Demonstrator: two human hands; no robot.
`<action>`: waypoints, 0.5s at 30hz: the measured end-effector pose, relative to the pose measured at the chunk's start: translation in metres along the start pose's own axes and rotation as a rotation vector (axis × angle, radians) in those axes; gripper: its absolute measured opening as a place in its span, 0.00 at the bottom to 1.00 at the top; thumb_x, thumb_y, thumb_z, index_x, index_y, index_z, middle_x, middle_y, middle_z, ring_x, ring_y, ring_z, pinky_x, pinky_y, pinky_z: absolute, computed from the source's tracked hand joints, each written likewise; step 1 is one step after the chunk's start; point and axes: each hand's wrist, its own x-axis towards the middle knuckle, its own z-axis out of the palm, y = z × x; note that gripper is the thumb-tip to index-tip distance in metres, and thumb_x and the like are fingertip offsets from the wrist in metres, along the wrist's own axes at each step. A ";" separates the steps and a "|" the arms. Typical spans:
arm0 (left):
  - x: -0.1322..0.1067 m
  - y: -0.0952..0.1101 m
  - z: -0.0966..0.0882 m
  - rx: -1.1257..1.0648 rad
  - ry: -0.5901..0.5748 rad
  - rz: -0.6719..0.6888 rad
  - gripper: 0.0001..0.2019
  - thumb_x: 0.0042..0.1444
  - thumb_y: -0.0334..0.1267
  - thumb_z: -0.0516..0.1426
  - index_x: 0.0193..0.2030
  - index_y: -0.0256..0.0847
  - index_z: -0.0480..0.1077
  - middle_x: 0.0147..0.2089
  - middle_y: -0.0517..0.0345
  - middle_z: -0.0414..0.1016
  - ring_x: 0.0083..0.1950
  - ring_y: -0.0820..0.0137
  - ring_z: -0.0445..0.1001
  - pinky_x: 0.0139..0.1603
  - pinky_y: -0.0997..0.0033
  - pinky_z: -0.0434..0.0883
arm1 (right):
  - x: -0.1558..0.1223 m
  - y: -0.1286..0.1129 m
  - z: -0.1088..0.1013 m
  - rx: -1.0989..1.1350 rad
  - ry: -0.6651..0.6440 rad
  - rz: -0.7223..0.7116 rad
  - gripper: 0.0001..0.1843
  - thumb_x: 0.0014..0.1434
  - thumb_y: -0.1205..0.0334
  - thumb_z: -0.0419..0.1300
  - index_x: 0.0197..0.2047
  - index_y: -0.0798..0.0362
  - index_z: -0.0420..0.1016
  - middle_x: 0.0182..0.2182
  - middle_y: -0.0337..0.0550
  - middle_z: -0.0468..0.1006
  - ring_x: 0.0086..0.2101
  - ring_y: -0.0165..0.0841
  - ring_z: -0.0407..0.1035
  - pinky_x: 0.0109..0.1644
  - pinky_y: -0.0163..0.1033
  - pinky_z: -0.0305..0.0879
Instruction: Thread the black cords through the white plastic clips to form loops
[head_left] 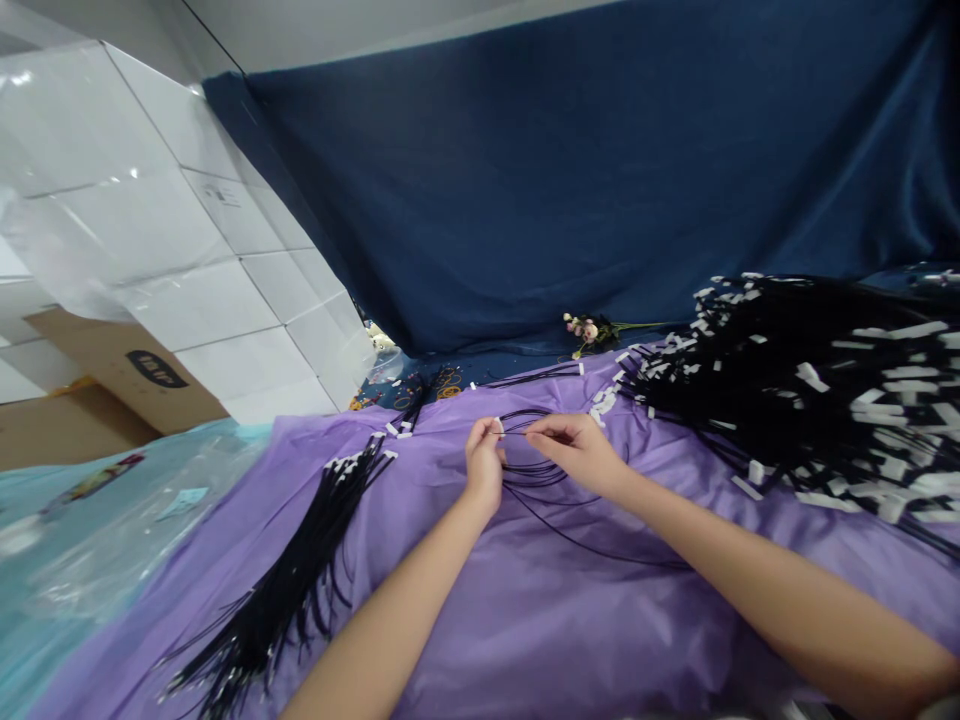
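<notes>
My left hand (pixel 485 462) and my right hand (pixel 576 448) meet over the purple cloth (pixel 480 620), both pinched on a thin black cord (pixel 534 470) that loops between and below them. A small white tag shows at my left fingertips. The cord trails off to the lower right across the cloth. A tidy bundle of black cords with white tags (pixel 300 570) lies to the left of my left forearm. A big tangled heap of black tagged cords (pixel 810 400) lies to the right of my right hand.
White boxes wrapped in plastic (pixel 172 230) are stacked at the left, with a cardboard box (pixel 112 380) below them. Dark blue fabric (pixel 600 170) hangs behind. A small sprig of pale flowers (pixel 589 330) lies at the back. Clear plastic bags (pixel 97 520) cover the left.
</notes>
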 end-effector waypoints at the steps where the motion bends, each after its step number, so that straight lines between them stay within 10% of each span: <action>1: 0.000 0.001 0.000 0.005 0.006 0.002 0.11 0.45 0.41 0.62 0.28 0.40 0.64 0.20 0.69 0.57 0.17 0.81 0.53 0.20 0.78 0.48 | -0.001 0.001 -0.001 -0.062 0.020 -0.020 0.09 0.53 0.60 0.61 0.31 0.56 0.81 0.24 0.41 0.77 0.23 0.27 0.62 0.29 0.33 0.57; 15: 0.000 0.005 -0.002 -0.025 -0.010 0.018 0.13 0.40 0.44 0.64 0.26 0.37 0.68 0.24 0.63 0.65 0.18 0.83 0.53 0.19 0.78 0.46 | -0.002 0.007 -0.004 -0.410 0.075 -0.175 0.10 0.53 0.67 0.55 0.29 0.56 0.78 0.21 0.37 0.75 0.21 0.26 0.61 0.29 0.32 0.56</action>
